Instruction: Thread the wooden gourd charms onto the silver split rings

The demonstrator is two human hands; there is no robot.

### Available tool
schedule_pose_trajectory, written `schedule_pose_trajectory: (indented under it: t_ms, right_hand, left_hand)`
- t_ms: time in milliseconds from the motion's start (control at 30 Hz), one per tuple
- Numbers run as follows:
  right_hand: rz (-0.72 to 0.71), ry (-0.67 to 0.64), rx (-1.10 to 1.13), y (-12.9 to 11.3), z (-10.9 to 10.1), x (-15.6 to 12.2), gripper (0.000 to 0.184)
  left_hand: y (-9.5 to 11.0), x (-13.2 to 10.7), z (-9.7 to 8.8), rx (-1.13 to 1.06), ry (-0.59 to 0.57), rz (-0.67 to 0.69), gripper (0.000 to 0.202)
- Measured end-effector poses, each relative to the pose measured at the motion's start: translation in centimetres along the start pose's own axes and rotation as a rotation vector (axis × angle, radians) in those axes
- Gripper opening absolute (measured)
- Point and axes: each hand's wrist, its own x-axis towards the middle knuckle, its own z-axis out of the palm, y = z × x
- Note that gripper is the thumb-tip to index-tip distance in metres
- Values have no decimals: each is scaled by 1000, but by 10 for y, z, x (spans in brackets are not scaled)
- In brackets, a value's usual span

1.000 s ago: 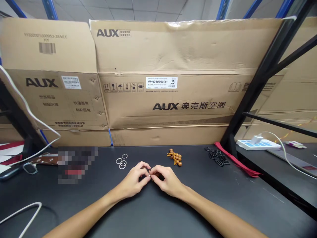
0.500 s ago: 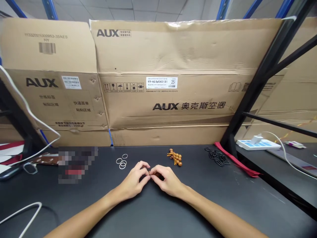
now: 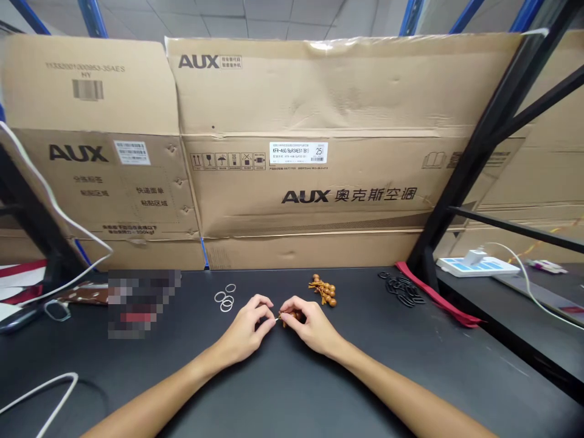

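The fingers of the bare left hand curve inward, thumb and forefinger drawn together at their tips on a tiny pale sliver, too small to make out clearly; the other fingers stand loosely bent. Just beside it, the right hand pinches a brown ornament of glossy round beads between thumb and forefinger, with part of the ornament hidden under the palm. Both hands are low over the matte black tabletop, their fingertips almost meeting.

From the left across the table, a white cable hangs down by the post, and a blurred-out patch follows. Several thin silver-coloured metal rings lie near the left hand, some overlapping. Beyond the right hand sits a cluster of orange-brown beaded ornaments with cords. Farther right are a heap of black oval links, a flat red strap and a white power strip.
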Motion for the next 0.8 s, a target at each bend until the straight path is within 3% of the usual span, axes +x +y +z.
schedule_pose_trajectory:
  t_ms: [167, 267, 367, 433, 467, 600, 800]
  right_hand:
    - [-134, 109, -279, 5, -2, 2, 18]
    - [-199, 166, -510, 4, -5, 2, 14]
    - [-218, 21, -597, 4, -6, 1, 28]
    - [-204, -42, -612, 5, -6, 0, 21]
    - [-182, -46, -619, 6, -6, 0, 20]
    - [-46, -98, -634, 10, -7, -1, 50]
    - [9, -156, -637, 10, -8, -1, 55]
  left_hand:
    - [-4, -1, 4, 176, 50, 112, 12]
    - [-3, -2, 4, 311, 90, 77, 7]
    - [-3, -3, 2, 439, 21, 93, 14]
    - [-6, -3, 1, 458, -23, 123, 15]
    - [-9, -2, 1, 445, -25, 125, 18]
    - [-23, -4, 0, 384, -9, 60, 43]
    - [-25, -6, 0, 433, -72, 17, 49]
